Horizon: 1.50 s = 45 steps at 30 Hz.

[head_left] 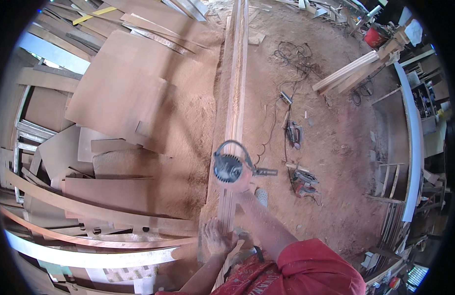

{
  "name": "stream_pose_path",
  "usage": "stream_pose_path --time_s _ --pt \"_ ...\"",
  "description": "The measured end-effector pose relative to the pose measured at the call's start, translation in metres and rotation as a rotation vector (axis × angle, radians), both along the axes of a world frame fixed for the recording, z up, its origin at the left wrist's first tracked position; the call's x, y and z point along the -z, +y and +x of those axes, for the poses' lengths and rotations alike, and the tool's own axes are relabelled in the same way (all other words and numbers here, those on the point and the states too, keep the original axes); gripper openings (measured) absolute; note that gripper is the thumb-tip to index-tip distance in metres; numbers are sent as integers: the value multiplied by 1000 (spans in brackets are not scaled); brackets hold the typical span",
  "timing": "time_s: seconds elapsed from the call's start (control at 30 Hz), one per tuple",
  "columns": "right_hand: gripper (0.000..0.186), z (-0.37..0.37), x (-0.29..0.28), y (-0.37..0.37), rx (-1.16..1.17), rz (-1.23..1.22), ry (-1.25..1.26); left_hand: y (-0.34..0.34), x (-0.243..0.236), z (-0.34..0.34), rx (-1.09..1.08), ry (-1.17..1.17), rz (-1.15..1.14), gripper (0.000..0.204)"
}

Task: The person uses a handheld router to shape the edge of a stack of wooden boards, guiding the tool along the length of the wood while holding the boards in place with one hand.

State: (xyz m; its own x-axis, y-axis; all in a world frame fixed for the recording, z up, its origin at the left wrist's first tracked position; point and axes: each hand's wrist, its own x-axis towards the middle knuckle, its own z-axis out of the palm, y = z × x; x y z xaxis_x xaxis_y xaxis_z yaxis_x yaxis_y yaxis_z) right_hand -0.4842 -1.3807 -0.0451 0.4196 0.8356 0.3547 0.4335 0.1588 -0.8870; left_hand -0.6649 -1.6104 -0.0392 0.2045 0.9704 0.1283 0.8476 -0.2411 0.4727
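Note:
A long wooden plank (235, 98) with grooves along its length runs away from me through the middle of the view. My right hand (243, 181) is closed round a trim router (228, 168), which stands upright over the plank. From above, its round black vented top and a curved dark cord show; the base and bit are hidden beneath. Nearer to me, my left hand (217, 238) lies flat on the plank's near part, fingers stretched out. Wood dust coats this hand.
Two corded power tools, one grey (295, 135) and one grey and red (304, 183), lie on the dusty floor at the right. A tangled black cord (294, 54) lies farther off. Large brown boards (119, 83) and offcuts are piled at the left. Planks (348, 71) lean at the far right.

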Motion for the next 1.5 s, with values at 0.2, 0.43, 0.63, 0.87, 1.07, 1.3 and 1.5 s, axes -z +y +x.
stream_pose_path --time_s 0.2,0.43,0.63,0.87,1.07,1.3,1.5 --pt "67 12 0 79 3 37 74 3 -11 0 -31 58 -31 90" --pt "58 53 -11 179 26 76 62 4 -9 6 -47 46 -58 90" --pt "59 88 -10 241 -35 90 106 5 -15 9 -69 36 -140 93" --pt "61 115 -4 325 10 32 94 -2 0 9 -85 53 -95 96" --pt "67 129 -20 383 49 56 48 -4 -6 4 -88 71 -124 102" --pt "79 157 -21 448 192 -159 -113 -1 -7 3 -83 77 -136 106" --pt "67 148 -9 427 79 -57 -20 -5 -5 2 -95 69 -174 105"
